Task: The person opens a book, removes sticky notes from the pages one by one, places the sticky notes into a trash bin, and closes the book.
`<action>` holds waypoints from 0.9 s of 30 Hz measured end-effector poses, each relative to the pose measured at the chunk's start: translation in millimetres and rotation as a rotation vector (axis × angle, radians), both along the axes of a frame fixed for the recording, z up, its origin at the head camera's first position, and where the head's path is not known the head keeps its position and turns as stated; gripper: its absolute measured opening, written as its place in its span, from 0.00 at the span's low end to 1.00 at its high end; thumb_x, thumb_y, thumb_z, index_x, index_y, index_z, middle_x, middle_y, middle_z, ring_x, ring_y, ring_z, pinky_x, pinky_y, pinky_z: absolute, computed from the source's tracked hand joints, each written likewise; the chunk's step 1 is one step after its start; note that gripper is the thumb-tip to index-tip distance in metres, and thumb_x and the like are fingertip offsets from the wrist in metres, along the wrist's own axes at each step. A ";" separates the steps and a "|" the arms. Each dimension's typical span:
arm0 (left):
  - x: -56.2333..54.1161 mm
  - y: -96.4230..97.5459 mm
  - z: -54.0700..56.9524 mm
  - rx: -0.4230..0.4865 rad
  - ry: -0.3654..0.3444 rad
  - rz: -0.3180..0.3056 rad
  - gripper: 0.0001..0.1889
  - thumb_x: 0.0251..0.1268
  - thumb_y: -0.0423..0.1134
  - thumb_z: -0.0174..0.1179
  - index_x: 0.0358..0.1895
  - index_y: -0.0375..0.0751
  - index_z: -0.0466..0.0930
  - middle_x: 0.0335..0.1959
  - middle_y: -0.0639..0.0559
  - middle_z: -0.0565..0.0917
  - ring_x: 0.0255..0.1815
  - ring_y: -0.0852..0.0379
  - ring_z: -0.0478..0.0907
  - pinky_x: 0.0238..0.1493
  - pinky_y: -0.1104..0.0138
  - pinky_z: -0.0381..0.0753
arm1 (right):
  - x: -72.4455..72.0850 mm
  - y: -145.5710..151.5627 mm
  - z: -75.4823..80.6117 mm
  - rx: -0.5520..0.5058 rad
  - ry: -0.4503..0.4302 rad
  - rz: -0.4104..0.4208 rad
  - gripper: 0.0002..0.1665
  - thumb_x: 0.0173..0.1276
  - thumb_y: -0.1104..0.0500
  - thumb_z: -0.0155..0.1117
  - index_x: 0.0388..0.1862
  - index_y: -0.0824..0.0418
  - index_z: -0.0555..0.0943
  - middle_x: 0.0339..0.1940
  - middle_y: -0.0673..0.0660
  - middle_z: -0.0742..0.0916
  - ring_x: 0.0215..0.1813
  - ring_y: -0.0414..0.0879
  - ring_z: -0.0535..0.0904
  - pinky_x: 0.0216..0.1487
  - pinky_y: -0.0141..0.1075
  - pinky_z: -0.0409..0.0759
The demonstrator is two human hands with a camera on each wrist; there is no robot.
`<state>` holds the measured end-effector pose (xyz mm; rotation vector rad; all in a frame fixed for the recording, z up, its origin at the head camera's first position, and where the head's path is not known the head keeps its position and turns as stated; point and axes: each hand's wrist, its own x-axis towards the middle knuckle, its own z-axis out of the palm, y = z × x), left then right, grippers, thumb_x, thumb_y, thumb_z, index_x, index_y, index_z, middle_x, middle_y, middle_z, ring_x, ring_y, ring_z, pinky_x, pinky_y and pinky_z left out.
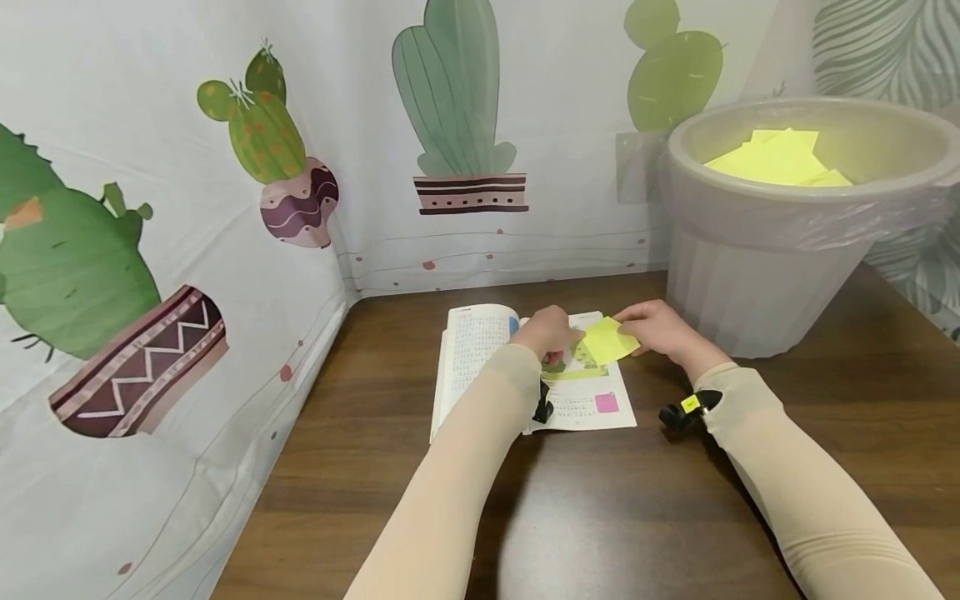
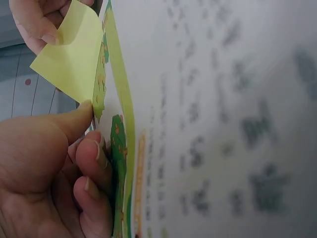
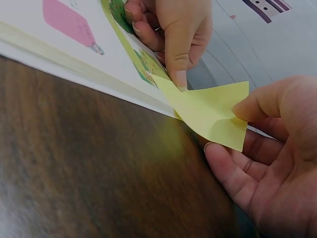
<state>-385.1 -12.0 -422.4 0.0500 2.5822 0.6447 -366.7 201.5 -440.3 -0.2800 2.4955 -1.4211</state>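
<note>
A yellow sticky note [image 3: 218, 111] bends up from the right page of an open book [image 1: 573, 407]. My right hand [image 1: 660, 333] pinches the note's free end between thumb and fingers. The left hand [image 1: 549, 332] lies over the picture on that page, and its thumb presses at the other edge of the note. In the left wrist view its other fingers [image 2: 94, 158] are curled against the page. Whether a finger backs the left thumb I cannot tell. The page carries a green drawing and a pink block [image 1: 607, 403].
A tall grey bin [image 1: 738, 275] with a clear liner stands at the back right, filled with yellow paper pieces [image 1: 780, 158]. The brown wooden table [image 1: 360, 500] meets a cactus-print cloth [image 1: 570, 233] at its back and left. A black strap device sits on each wrist.
</note>
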 end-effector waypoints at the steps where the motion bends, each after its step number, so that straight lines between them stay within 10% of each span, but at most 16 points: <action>1: -0.4 0.6 0.3 -0.004 -0.001 0.002 0.21 0.77 0.55 0.57 0.52 0.38 0.80 0.10 0.49 0.76 0.10 0.56 0.71 0.17 0.65 0.72 | 0.0 -0.1 0.2 -0.001 0.000 0.001 0.21 0.76 0.61 0.57 0.63 0.71 0.81 0.58 0.72 0.84 0.41 0.48 0.86 0.39 0.40 0.88; 27: -0.8 -8.8 -4.0 0.129 0.002 0.016 0.23 0.81 0.49 0.51 0.29 0.37 0.81 0.09 0.49 0.74 0.11 0.56 0.70 0.18 0.65 0.70 | 0.2 4.4 4.3 0.018 -0.011 0.044 0.20 0.76 0.60 0.58 0.61 0.69 0.83 0.57 0.69 0.85 0.42 0.48 0.85 0.39 0.38 0.87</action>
